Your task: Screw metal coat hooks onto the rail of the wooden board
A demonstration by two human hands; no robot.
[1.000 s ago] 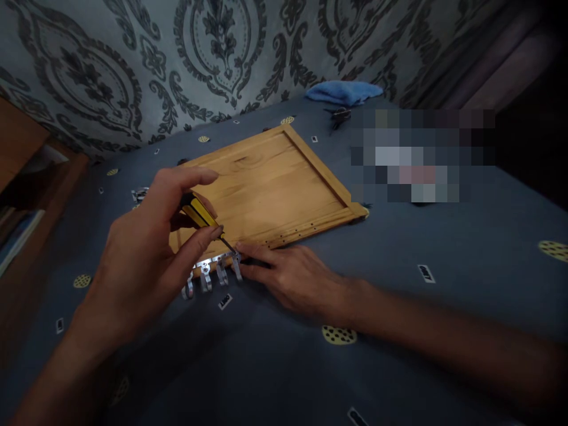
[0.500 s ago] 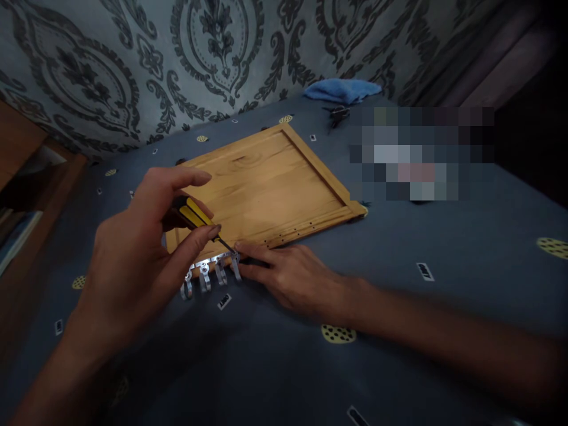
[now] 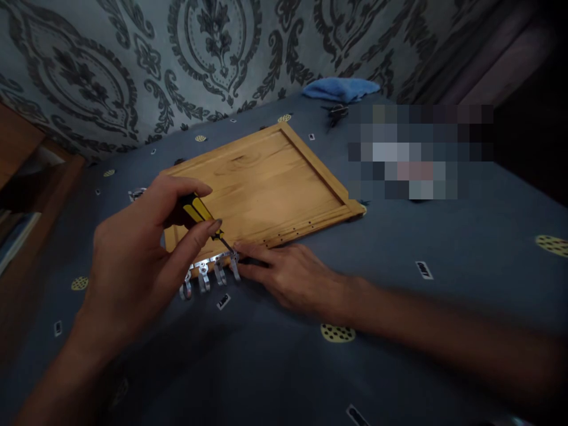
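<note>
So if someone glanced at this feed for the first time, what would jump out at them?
Probably the pale wooden framed panel lying flat on the dark blue patterned bedsheet, mid-frame. At its near edge the left hand holds a yellow-and-black-handled screwdriver, tip down at a shiny metal hook strip, while the right hand steadies that strip.

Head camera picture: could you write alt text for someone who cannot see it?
A left hand holds a yellow-and-black-handled screwdriver, its tip at a silver metal hook rail on the near edge of a flat pale wooden panel. The right hand steadies the rail, all on a dark grey patterned cloth.
</note>
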